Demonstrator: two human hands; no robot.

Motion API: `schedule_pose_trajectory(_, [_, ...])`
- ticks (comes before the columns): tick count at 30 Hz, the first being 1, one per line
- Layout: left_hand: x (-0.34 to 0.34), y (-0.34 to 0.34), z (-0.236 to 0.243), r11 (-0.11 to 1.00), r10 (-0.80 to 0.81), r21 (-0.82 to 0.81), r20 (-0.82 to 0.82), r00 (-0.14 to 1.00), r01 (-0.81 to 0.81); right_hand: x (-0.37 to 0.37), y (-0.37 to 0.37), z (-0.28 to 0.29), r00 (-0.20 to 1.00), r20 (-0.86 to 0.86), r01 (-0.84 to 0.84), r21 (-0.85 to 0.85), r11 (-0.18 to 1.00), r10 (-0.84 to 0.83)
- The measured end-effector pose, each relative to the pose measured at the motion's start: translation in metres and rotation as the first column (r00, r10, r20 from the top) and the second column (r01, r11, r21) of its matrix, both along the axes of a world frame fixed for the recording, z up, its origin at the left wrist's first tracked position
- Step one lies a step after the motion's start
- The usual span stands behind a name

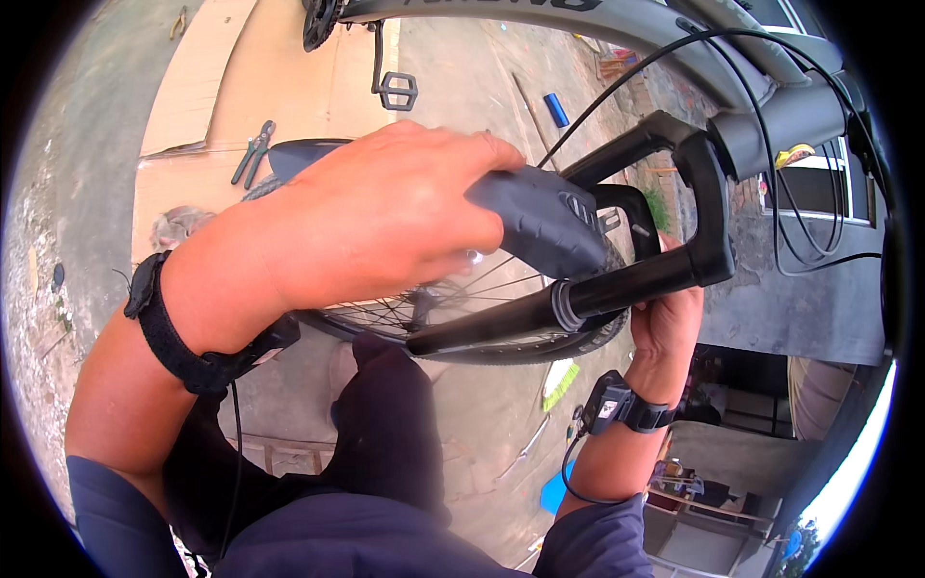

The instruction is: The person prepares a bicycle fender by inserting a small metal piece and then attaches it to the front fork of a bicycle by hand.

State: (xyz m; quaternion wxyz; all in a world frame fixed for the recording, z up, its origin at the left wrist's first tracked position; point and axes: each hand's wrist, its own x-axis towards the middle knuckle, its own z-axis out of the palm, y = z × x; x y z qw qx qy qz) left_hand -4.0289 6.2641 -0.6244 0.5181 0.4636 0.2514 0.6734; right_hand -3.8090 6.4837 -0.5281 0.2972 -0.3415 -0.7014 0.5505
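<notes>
My left hand [405, 207] grips a black plastic mudguard [544, 222] over the front wheel of a bicycle, its fingers bent round the near side. The black front fork [674, 260] runs past the mudguard toward the wheel hub, with the spoked wheel [366, 318] below. My right hand [663, 318] is raised behind the lower fork leg at the wheel's right side, fingers curled up near the fork and mudguard end; what it holds is hidden. The grey frame [617, 34] with black cables [780, 212] extends across the top. Both wrists wear strapped devices with wires.
Cardboard [193, 116] lies at the upper left with black-handled pliers [253, 156]. A blue cylinder [555, 109], a green-bristled brush [561, 385] and a thin metal tool [525, 446] lie on the ground. A grey wall [771, 318] with windows stands at the right.
</notes>
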Motion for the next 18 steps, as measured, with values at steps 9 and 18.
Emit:
schedule_pose_trajectory(9, [-0.002, 0.007, -0.004, 0.998, -0.055, 0.043, -0.018, 0.998, 0.056, 0.005, 0.004, -0.001, 1.000, -0.007, 0.002, 0.003, 1.000, -0.002])
schedule_pose_trajectory(18, [-0.007, 0.009, -0.008, 0.993, -0.096, 0.064, -0.058, 0.994, 0.100, 0.009, 0.004, -0.006, 0.999, -0.045, -0.019, -0.026, 0.999, 0.018])
